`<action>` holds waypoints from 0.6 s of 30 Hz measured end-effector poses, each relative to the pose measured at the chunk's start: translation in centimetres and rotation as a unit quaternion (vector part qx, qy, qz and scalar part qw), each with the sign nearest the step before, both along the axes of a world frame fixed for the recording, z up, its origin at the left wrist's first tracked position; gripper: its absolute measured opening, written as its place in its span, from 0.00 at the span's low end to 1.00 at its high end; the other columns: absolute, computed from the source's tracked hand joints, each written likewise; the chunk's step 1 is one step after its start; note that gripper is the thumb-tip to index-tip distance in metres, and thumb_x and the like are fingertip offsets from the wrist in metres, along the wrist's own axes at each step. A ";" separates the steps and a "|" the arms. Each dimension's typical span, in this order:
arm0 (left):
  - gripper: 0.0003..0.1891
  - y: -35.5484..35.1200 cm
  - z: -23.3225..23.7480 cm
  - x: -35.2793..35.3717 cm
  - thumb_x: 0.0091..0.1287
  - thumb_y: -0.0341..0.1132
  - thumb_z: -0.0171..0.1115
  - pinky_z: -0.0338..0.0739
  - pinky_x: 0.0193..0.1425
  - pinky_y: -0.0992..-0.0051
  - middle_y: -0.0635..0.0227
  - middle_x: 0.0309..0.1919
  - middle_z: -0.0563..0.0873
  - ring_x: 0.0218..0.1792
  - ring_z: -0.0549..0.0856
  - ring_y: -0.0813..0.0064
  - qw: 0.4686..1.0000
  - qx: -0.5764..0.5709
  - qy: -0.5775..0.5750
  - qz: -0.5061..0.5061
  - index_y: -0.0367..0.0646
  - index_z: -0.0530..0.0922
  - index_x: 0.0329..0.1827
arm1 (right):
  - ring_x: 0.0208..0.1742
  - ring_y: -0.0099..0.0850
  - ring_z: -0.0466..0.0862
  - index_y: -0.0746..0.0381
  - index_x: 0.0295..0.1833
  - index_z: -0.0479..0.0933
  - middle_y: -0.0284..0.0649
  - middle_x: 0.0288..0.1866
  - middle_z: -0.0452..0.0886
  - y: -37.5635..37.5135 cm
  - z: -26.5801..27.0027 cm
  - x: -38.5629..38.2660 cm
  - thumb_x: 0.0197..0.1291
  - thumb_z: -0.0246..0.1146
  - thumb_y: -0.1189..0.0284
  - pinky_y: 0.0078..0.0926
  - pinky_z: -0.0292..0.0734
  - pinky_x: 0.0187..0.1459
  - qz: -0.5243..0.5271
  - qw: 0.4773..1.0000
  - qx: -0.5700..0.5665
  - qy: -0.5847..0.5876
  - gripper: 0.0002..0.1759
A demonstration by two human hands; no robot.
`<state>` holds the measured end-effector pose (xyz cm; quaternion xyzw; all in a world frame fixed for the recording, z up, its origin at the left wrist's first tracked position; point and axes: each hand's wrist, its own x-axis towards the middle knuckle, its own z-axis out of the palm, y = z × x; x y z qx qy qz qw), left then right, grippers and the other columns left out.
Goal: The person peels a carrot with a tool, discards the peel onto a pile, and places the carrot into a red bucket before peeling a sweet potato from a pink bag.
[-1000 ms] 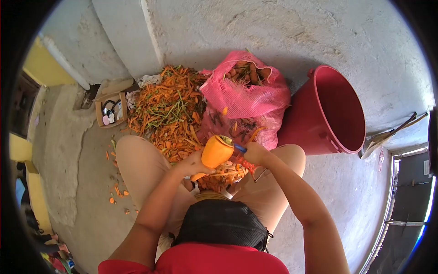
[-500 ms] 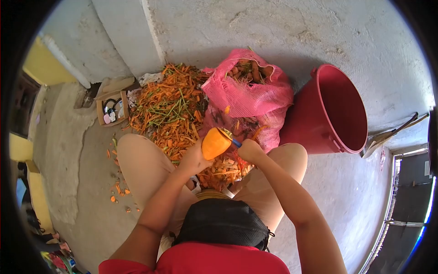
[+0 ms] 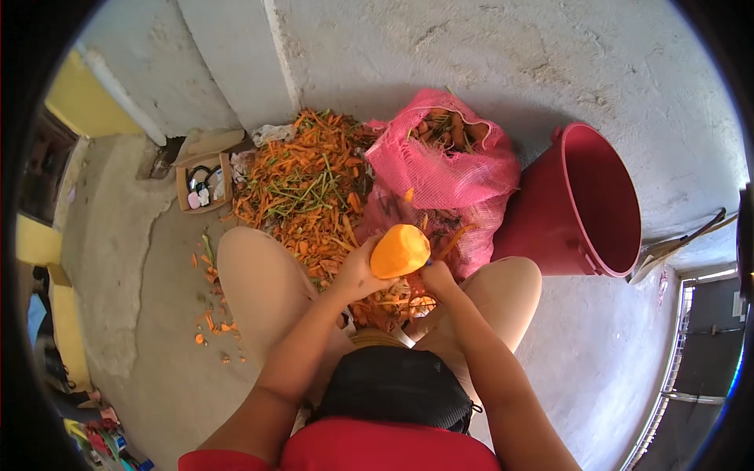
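Observation:
An orange, peeled-looking piece of produce is held up between the knees by my left hand, whose fingers wrap its left side. Close by on the right, my right hand is closed round a blue-handled tool; only a bit of blue shows at the fingers, and the tool's working end cannot be made out. Below and behind lies a large heap of orange and green peelings. A pink mesh sack stands beyond the hands, with carrot-like pieces in its open top.
A large dark red tub leans tilted right of the sack. An open cardboard box with small items sits left of the heap. The grey wall rises behind. Orange scraps lie on the floor by the left knee.
The orange produce has turned in my left hand, its cut end now pointing up and right. My right hand has moved slightly down from it. The whole view has shifted a little.

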<state>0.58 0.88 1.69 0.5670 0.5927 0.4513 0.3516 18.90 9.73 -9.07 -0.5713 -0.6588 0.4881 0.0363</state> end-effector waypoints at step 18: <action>0.36 -0.1 0.7 -0.1 0.40 0.35 0.71 0.70 0.47 0.71 0.56 0.40 0.75 0.44 0.76 0.63 0.997 0.041 -0.049 0.052 0.34 0.62 0.51 | 0.34 0.51 0.75 0.67 0.35 0.73 0.56 0.28 0.74 -2.5 16.9 -0.4 0.50 0.53 0.67 0.41 0.68 0.35 0.092 0.990 0.102 -0.024 0.13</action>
